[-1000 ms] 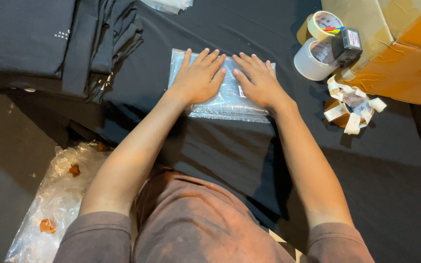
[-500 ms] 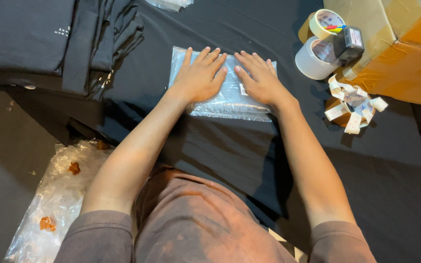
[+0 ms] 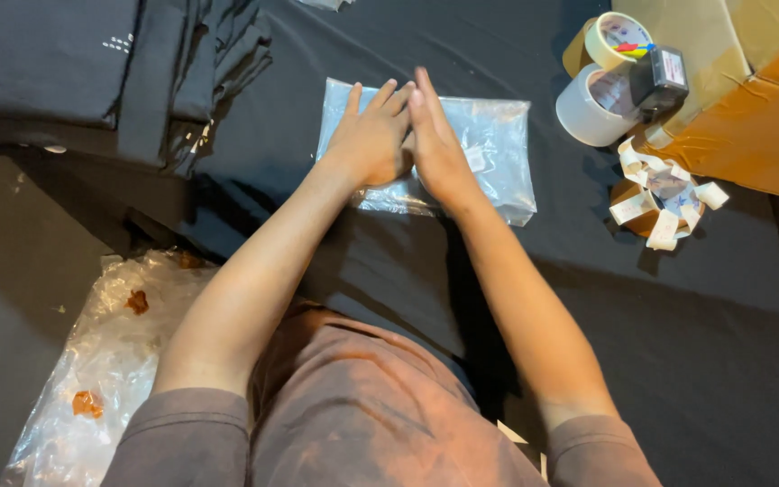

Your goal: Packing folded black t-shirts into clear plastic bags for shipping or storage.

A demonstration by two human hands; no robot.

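Hands: two, left (image 3: 370,140) and right (image 3: 436,144). Clear bag (image 3: 489,149): one. Tape rolls: two, white (image 3: 588,108) and tan (image 3: 619,36). Carton (image 3: 750,99): one. Label pile (image 3: 664,194): one.

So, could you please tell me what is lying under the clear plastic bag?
The plastic bag lies on black cloth. The left hand and right hand cover its middle, so its contents there cannot be seen.

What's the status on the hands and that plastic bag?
Left hand flat on clear plastic bag. Right hand on edge, pressing beside it. Tape rolls clear, off right.
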